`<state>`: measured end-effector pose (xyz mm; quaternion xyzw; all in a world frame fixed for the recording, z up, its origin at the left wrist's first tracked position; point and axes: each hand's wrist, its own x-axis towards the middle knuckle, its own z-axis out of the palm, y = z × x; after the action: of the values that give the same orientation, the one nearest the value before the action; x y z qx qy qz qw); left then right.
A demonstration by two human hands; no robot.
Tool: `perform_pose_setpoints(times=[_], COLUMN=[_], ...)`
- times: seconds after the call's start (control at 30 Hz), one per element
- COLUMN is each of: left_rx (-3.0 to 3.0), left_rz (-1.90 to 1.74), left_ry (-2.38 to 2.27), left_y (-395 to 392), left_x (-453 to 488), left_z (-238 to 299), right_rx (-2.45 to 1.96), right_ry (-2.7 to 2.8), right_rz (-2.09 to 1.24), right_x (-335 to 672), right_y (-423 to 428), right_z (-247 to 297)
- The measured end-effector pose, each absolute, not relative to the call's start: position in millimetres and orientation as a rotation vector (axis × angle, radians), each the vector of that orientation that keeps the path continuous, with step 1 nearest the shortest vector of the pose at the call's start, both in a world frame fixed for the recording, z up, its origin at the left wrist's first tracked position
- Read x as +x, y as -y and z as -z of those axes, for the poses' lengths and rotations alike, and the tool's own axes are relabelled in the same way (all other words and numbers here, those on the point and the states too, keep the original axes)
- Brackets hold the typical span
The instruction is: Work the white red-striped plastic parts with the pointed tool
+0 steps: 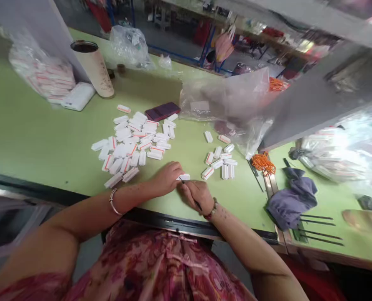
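My left hand (167,177) is closed on a small white plastic piece (184,177) near the front edge of the green table (32,133). My right hand (197,194) is closed round a thin dark tool (190,193) whose tip touches that piece. A large heap of white pieces with red stripes (132,144) lies to the left beyond my hands. A smaller group of the same pieces (220,161) lies to the right.
A cardboard tube (93,69), a white box (78,96) and a bag of pieces (42,75) stand at the back left. A dark red phone (162,111), clear plastic bags (233,104), orange bands (263,163), a grey cloth (294,198) and thin dark rods (317,232) lie right.
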<state>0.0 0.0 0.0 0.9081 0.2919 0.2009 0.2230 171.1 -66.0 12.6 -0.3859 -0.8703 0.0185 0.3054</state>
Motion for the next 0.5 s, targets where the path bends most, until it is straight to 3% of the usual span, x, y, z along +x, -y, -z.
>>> perform_pose_setpoints(times=[0.5], left_rx=[2.475], left_rz=[-0.6], left_ry=[-0.851], left_y=[0.7], left_x=[-4.1], left_z=[0.9], right_rx=[-0.999], right_ry=[2.286], right_rz=[-0.109], right_x=[182.5], right_y=[66.0], right_z=[-11.3])
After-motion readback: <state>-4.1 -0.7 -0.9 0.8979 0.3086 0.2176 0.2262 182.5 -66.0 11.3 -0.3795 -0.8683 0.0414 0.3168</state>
